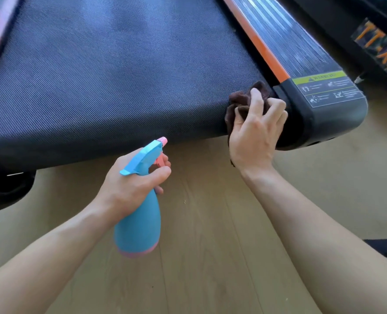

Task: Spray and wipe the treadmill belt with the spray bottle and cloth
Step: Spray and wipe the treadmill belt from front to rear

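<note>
**Both hands full at the belt's near edge**

My right hand (253, 132) is clamped on a bunched brown cloth (240, 103), with the fingers curled over it. Much of the cloth is hidden under my palm, so I cannot tell how far it hangs over the edge. It sits at the near right corner of the belt (120, 75), against the black end of the side rail (290, 48).

My left hand (131, 180) is wrapped round the neck of the blue spray bottle (140, 223), which I hold above the wood floor (210, 223). Its pink nozzle points at the belt's near edge. A finger lies at the pink trigger, but I cannot tell whether it is squeezed.

The belt is cut off at the top and left. The print on the rail's warning label (330, 87) is too small to read.
</note>
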